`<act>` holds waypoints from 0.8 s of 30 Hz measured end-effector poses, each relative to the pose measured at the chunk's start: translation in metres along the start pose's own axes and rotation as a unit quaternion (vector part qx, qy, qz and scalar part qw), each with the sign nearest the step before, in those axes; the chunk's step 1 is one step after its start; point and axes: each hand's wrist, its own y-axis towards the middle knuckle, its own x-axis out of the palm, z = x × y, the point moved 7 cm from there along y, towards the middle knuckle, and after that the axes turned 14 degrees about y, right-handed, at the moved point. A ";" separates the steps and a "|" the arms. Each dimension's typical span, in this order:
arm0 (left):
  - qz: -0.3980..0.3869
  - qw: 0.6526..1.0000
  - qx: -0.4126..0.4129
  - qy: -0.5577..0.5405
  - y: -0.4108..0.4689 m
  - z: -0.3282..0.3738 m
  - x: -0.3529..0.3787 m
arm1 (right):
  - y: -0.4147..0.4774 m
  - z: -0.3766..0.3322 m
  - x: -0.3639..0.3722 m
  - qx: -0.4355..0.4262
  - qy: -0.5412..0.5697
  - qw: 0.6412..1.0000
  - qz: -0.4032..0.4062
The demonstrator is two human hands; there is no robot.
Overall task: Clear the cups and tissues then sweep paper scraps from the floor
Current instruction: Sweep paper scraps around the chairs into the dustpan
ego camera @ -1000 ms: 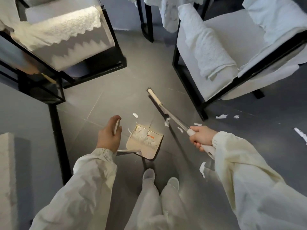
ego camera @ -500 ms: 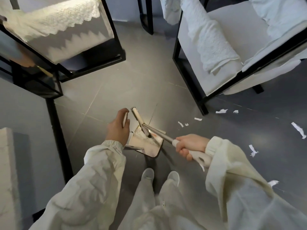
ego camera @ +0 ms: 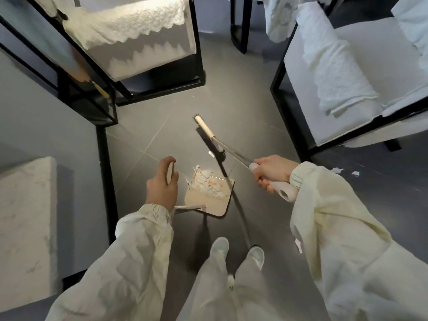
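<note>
A beige dustpan (ego camera: 208, 202) stands on the grey floor just ahead of my shoes, holding a heap of white paper scraps (ego camera: 206, 184). My left hand (ego camera: 162, 184) grips the top of the dustpan's upright handle. My right hand (ego camera: 273, 171) grips the pale handle of a broom (ego camera: 208, 133). The broom head with dark bristles is out on the floor beyond the pan's far edge. A single paper scrap (ego camera: 210, 154) lies by the bristles. More scraps (ego camera: 337, 170) lie on the floor to the right, past my right sleeve.
A black-framed chair with a lace cover (ego camera: 143, 38) stands at the upper left, another white-cushioned chair (ego camera: 347, 77) at the right. A black table leg (ego camera: 105, 172) rises left of the dustpan. A marble-topped block (ego camera: 25, 223) sits at the far left.
The broom head was over the dustpan half a second ago; it has swung back out across the floor, away from the pan. My left hand has kept its hold on the dustpan handle.
</note>
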 end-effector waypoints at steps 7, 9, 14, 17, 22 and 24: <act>0.026 0.998 -0.048 -0.029 0.015 -0.044 -0.029 | 0.058 -0.008 0.040 -0.049 -0.180 0.981 0.049; 0.029 0.998 -0.056 -0.030 0.021 -0.054 -0.036 | 0.067 0.001 0.050 -0.040 -0.235 0.971 0.036; 0.014 0.998 -0.058 -0.017 0.039 -0.054 -0.044 | 0.065 0.022 0.078 -0.001 -0.259 0.966 -0.011; 0.010 0.999 -0.046 -0.023 0.046 -0.044 -0.044 | 0.055 0.028 0.086 0.040 -0.184 0.981 -0.045; 0.013 0.999 -0.040 -0.026 0.048 -0.034 -0.044 | 0.028 0.026 0.077 0.078 -0.108 0.987 -0.094; 0.006 0.999 -0.029 -0.022 0.044 -0.034 -0.044 | 0.014 0.030 0.074 0.074 -0.087 0.989 -0.098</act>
